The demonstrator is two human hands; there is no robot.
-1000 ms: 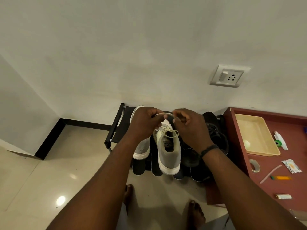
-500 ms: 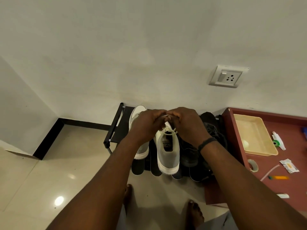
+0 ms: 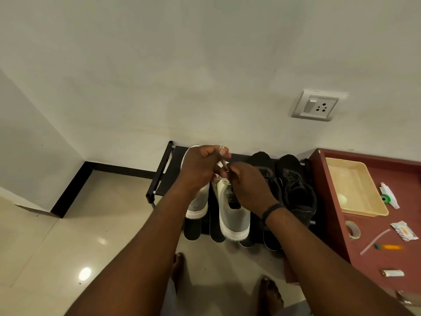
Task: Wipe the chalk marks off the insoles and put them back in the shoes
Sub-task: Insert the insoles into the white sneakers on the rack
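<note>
At frame centre, the left hand and right hand both pinch a white lace above a white shoe (1 of 2) on a black rack; 4 dark insoles lie beneath.

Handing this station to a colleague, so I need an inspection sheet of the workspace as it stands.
Surface: black shoe rack on a tiled floor.
Job's things: white shoes and black shoes on the rack; dark insoles poke out below.
Clutter: red table with beige tray, tape roll, packet, marker.
Grippers: left hand and right hand pinch a white lace.
Cables: nothing seen.
Surroundings: wall socket.
</note>
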